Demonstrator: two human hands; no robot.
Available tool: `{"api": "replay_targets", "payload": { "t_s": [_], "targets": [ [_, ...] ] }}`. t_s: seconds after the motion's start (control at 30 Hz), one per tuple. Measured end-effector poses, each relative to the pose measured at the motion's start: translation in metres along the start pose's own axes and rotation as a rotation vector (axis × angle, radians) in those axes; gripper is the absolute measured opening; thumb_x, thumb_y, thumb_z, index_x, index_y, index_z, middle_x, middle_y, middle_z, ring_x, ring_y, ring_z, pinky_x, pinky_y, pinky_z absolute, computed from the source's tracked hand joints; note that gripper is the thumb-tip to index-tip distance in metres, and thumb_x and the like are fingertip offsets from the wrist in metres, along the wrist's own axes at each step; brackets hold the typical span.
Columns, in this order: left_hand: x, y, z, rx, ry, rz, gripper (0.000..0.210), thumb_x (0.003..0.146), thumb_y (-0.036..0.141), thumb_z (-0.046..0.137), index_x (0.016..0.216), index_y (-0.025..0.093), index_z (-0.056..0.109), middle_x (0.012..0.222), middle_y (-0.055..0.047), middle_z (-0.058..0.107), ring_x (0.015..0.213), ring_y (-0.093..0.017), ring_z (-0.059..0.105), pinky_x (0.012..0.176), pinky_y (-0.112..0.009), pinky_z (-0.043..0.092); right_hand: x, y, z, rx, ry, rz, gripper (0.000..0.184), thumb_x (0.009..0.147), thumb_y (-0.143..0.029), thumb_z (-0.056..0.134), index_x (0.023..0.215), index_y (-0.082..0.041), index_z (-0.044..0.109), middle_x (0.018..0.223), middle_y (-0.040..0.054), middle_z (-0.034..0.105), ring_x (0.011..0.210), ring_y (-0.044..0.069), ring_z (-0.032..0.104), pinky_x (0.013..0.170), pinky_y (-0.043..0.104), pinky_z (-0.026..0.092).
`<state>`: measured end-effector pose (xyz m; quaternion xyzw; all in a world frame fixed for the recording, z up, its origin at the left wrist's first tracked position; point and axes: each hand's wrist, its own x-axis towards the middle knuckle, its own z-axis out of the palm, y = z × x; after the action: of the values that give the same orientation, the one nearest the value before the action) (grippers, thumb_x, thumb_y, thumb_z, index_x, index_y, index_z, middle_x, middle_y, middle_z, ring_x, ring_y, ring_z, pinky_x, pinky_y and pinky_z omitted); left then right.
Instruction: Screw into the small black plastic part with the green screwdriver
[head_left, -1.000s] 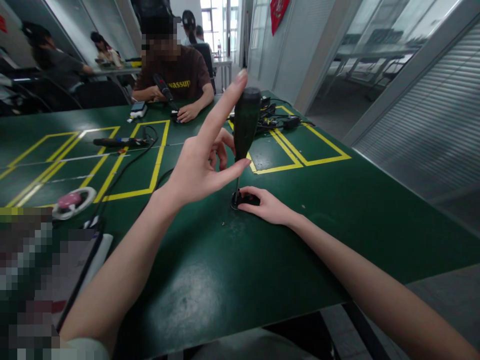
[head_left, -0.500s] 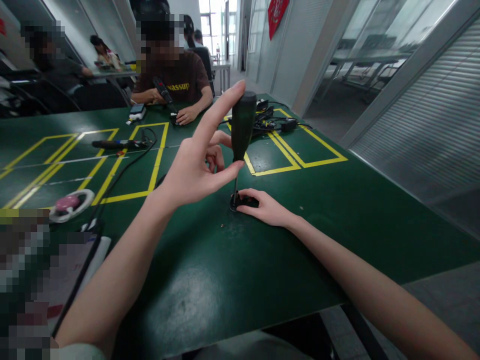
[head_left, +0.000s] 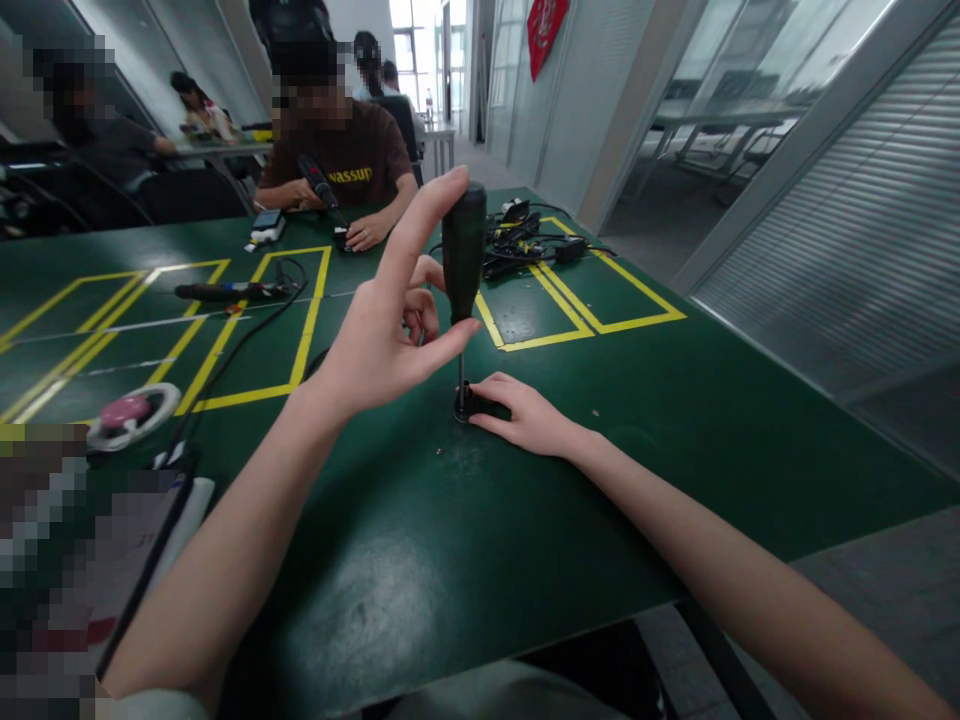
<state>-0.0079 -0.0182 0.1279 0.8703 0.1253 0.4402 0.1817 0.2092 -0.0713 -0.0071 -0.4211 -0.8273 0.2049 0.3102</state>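
Note:
My left hand (head_left: 397,310) is closed on a screwdriver (head_left: 463,255) with a dark green and black handle. Its index finger lies over the handle's top, and the thumb presses near the lower end. The shaft points straight down, its tip in a small round black part (head_left: 463,406) on the green table. My right hand (head_left: 525,412) rests on the table and pinches that part from the right between thumb and fingers. What exactly the part is cannot be made out. A tiny screw-like bit (head_left: 439,452) lies on the table just in front.
Opposite me, a person in a brown shirt (head_left: 330,150) holds a power screwdriver (head_left: 319,180). A black cable bundle (head_left: 517,240) lies at back right, a corded dark tool (head_left: 232,290) at left. A white ring-shaped thing with pink (head_left: 131,415) sits nearer, left of my forearm.
The screwdriver's handle has tipped slightly left and stands more upright. Both hands keep their hold. The whole view has shifted a little.

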Motion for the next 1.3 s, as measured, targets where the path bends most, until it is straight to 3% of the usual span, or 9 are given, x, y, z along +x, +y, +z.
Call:
{"api": "replay_targets", "payload": {
  "t_s": [0.2,0.33,0.57,0.67,0.83,1.03,1.3],
  "targets": [
    [-0.001,0.001,0.005,0.004,0.035,0.009,0.099,0.086,0.015,0.076,0.161,0.046,0.019,0.151,-0.009,0.052,0.055,0.003,0.047,0.044,-0.011,0.041,0.001,-0.004,0.0,-0.184,-0.026,-0.042,0.039,0.098,-0.029,0.066,0.135,-0.015,0.067,0.127,0.0175,0.074,0.117,0.033,0.065,0.1,0.053,0.053],
    [-0.001,0.0,0.006,0.004,0.035,0.006,0.099,0.085,0.015,0.076,0.162,0.042,0.019,0.137,-0.007,0.064,0.054,0.002,0.05,0.043,-0.011,0.04,0.0,-0.004,0.002,-0.266,-0.041,-0.044,0.043,0.097,-0.032,0.068,0.135,-0.014,0.065,0.131,0.0192,0.071,0.121,0.034,0.063,0.1,0.053,0.052],
    [-0.001,0.004,0.005,-0.051,0.027,0.006,0.099,0.085,0.015,0.075,0.163,0.04,0.019,0.144,-0.012,0.061,0.088,-0.012,0.073,0.057,-0.014,0.056,-0.003,-0.006,0.008,-0.314,-0.036,-0.017,0.037,0.098,-0.034,0.066,0.13,-0.016,0.067,0.135,0.0194,0.068,0.125,0.036,0.058,0.098,0.053,0.051],
    [0.0,0.008,0.005,-0.049,-0.017,0.02,0.096,0.088,0.013,0.07,0.163,0.041,0.017,0.16,-0.012,0.048,0.097,-0.013,0.075,0.057,-0.013,0.057,-0.004,-0.007,0.009,-0.323,-0.031,-0.023,0.036,0.098,-0.034,0.067,0.128,-0.016,0.067,0.134,0.0183,0.068,0.123,0.035,0.058,0.098,0.051,0.051],
    [0.0,0.01,0.0,0.017,-0.047,0.033,0.094,0.09,0.017,0.071,0.161,0.049,0.018,0.175,-0.007,0.022,0.094,-0.012,0.076,0.055,-0.016,0.058,-0.004,-0.009,0.009,-0.321,-0.027,-0.01,0.033,0.097,-0.032,0.068,0.125,-0.015,0.067,0.135,0.0174,0.068,0.123,0.034,0.058,0.097,0.05,0.051],
    [-0.002,0.006,-0.005,0.081,0.003,0.075,0.102,0.081,0.023,0.085,0.158,0.053,0.024,0.173,-0.006,0.029,0.08,-0.009,0.074,0.054,-0.017,0.059,-0.004,-0.015,0.008,-0.307,-0.037,0.01,0.034,0.097,-0.032,0.067,0.126,-0.014,0.068,0.136,0.018,0.067,0.124,0.034,0.056,0.098,0.05,0.049],
    [0.001,0.009,-0.005,0.114,-0.029,0.1,0.095,0.088,0.024,0.076,0.162,0.043,0.02,0.173,-0.011,0.024,0.084,-0.009,0.076,0.059,-0.017,0.062,-0.003,-0.016,0.007,-0.301,-0.04,0.024,0.035,0.097,-0.031,0.068,0.127,-0.014,0.068,0.137,0.0176,0.067,0.125,0.034,0.057,0.099,0.05,0.049]
  ]
}}
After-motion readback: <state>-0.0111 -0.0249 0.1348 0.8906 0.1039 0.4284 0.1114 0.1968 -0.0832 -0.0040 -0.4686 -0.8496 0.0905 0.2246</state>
